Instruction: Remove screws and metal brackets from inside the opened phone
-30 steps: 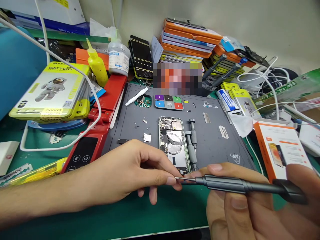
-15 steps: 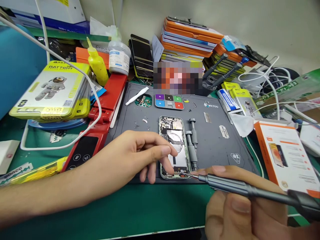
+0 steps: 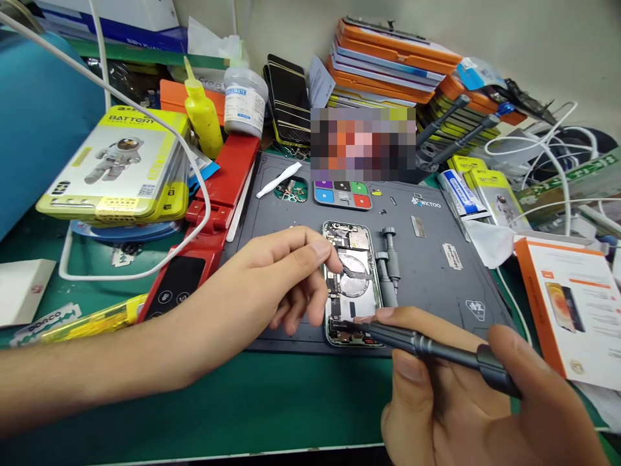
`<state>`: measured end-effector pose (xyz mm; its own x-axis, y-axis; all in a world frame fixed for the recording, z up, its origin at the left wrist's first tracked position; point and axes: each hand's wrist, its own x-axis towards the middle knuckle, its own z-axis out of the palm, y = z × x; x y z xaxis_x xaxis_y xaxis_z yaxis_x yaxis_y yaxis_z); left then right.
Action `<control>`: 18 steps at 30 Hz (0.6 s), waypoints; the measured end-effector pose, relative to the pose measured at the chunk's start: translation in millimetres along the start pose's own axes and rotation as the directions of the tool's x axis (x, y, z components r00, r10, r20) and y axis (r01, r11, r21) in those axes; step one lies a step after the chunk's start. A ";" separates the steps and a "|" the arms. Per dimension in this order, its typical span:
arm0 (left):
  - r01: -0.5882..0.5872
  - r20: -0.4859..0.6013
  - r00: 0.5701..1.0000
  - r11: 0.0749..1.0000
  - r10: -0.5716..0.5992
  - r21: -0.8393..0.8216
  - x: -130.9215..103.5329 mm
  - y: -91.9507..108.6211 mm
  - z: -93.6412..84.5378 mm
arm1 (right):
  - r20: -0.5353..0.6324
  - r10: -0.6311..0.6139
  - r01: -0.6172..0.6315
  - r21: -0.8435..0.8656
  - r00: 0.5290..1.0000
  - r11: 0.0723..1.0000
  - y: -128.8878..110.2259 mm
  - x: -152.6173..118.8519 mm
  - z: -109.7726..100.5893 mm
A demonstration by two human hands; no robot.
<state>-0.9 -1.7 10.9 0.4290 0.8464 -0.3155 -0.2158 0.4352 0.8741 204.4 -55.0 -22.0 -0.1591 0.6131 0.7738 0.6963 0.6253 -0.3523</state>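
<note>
An opened phone (image 3: 359,304) lies on the dark work mat (image 3: 427,259), its inner parts and a round coil showing. My right hand (image 3: 451,388) grips a dark grey screwdriver (image 3: 446,353), whose tip end is over the phone's lower part. My left hand (image 3: 286,278) reaches over the phone's left edge, its fingers curled and the index finger near the coil. Nothing shows between its fingers. Two more grey screwdrivers (image 3: 391,259) lie just right of the phone.
A red device (image 3: 218,194) and yellow battery boxes (image 3: 116,162) stand at the left. A white spudger (image 3: 279,180) and coloured tray (image 3: 342,194) lie behind the phone. An orange-edged box (image 3: 567,310) is at the right.
The screwdriver has turned flatter and its tip has moved left over the phone's lower part. My left hand's fingers have lifted back from the phone's lower end. The view has shifted slightly.
</note>
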 end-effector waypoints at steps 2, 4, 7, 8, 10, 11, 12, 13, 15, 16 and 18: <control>0.010 0.005 1.000 1.000 -0.010 0.003 0.9 0.1 0.3 | 0.005 -0.006 0.006 -0.013 1.000 1.000 1.7 3.1 -3.4; 0.010 0.007 1.000 1.000 -0.010 0.013 0.5 0.1 0.5 | 0.116 -0.038 0.044 -0.045 0.993 0.998 3.4 7.5 -8.7; 0.008 0.013 1.000 0.999 -0.008 0.033 -1.6 0.4 1.3 | 0.230 -0.087 0.114 -0.106 0.969 0.988 7.3 9.6 -16.5; 0.012 0.014 1.000 0.999 -0.013 0.042 -2.2 0.9 1.9 | 0.213 -0.094 0.128 -0.148 0.972 0.981 9.0 8.2 -18.3; 0.021 0.019 1.000 0.998 -0.022 0.060 -2.5 2.3 3.3 | 0.171 -0.089 0.131 -0.251 0.981 0.959 12.7 3.3 -20.4; 0.026 0.019 0.999 0.997 -0.027 0.070 -2.2 3.0 3.9 | 0.159 -0.086 0.130 -0.292 0.984 0.948 14.4 0.8 -20.6; 0.030 0.020 0.999 0.997 -0.032 0.077 -1.6 3.8 4.4 | 0.144 -0.090 0.131 -0.309 0.985 0.942 15.7 -1.1 -20.3; 0.033 0.022 0.999 0.996 -0.035 0.082 -1.0 4.3 4.8 | 0.137 -0.098 0.135 -0.299 0.986 0.945 16.7 -2.2 -19.5; 0.037 0.022 0.999 0.996 -0.039 0.087 -0.1 4.8 5.1 | 0.151 -0.103 0.136 -0.224 0.983 0.965 17.0 -0.9 -16.3; 0.038 0.023 0.999 0.995 -0.040 0.090 0.0 4.6 4.9 | 0.160 -0.111 0.137 -0.164 0.981 0.977 16.5 1.2 -14.1; 0.035 0.026 0.999 0.995 -0.037 0.097 -0.6 3.7 4.2 | 0.198 -0.119 0.129 -0.038 0.973 0.991 14.9 6.7 -8.9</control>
<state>1.7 -1.9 15.9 0.4594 0.8213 -0.3382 -0.1143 0.4323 0.8945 220.0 -45.9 -17.4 -0.3767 0.6175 0.6905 0.6961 0.6805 -0.2288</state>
